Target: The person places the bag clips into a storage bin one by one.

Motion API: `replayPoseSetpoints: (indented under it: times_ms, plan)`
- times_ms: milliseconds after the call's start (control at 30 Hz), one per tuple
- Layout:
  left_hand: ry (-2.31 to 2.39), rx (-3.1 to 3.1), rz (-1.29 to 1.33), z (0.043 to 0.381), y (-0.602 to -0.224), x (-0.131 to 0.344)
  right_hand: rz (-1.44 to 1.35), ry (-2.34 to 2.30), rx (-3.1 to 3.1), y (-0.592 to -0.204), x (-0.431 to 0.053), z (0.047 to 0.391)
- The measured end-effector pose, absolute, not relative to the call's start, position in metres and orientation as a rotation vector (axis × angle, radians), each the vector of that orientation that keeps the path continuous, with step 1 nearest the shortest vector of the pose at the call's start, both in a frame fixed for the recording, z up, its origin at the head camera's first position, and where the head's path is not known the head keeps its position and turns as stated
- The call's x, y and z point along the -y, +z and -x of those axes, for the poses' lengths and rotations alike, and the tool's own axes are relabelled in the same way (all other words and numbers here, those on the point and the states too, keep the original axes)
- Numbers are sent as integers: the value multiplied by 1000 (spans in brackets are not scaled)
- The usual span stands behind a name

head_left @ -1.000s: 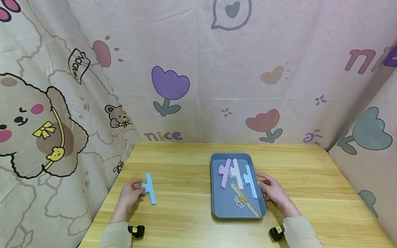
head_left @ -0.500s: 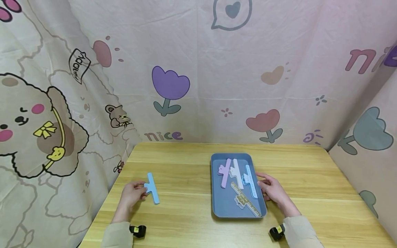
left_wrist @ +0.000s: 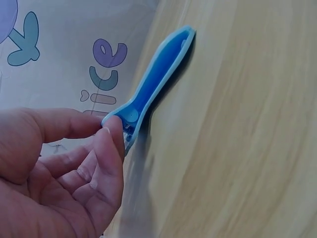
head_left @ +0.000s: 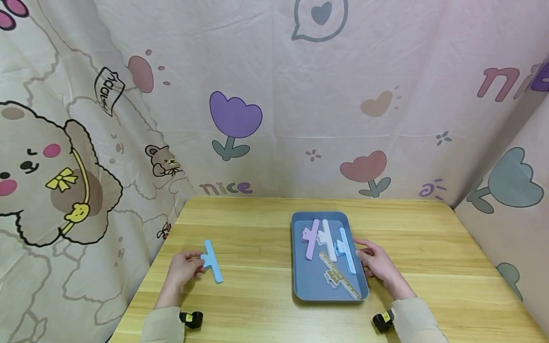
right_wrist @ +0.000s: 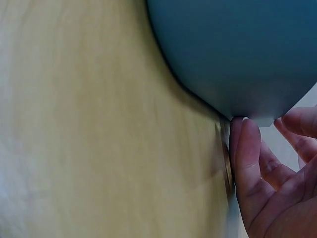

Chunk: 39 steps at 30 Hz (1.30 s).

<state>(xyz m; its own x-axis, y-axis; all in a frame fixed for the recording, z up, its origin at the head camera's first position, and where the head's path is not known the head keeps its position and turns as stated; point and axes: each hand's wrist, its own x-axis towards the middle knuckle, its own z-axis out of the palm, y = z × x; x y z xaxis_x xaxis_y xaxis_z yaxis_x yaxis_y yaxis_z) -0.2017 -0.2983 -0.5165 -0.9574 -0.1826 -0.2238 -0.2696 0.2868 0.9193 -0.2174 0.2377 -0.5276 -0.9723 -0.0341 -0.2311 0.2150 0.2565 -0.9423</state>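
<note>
In my left hand I pinch a light-blue plastic paper clip by its short handle, between thumb and fingertips. The left wrist view shows the clip's hollow end profile, its long bar lying close over the table, the two sides meeting at the far tip. My right hand holds the right side of a grey-blue tray, thumb low on its wall and fingers by the rim. Inside the tray lie a purple clip, a white clip, a blue-and-white clip and a clear-and-gold clip.
The wood-grain table reaches back to a printed cloth curtain, with more curtain at both sides. Black wrist devices, such as the left one, sit on both wrists near the sleeves.
My left hand has moved slightly to the right with the light-blue clip, which is a little more tilted. The right hand and the tray have stayed put.
</note>
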Motion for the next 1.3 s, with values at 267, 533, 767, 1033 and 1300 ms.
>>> replayPoseSetpoints:
  times_ms: [267, 533, 767, 1033, 1300]
  plan:
    - [1844, -2424, 457, 202, -512, 292, -164, -1800, -2314, -527, -237, 217]
    - [1919, -2407, 462, 203, -502, 280, -155, -1810, -2306, -527, -238, 217]
    - [1999, -2366, 422, 206, -494, 265, -158, -1803, -2308, -527, -238, 217]
    - [2013, -2352, 320, 209, -487, 239, -170, -1783, -2316, -527, -238, 217]
    - [2053, -2295, 224, 212, -479, 211, -176, -1793, -2304, -527, -238, 217]
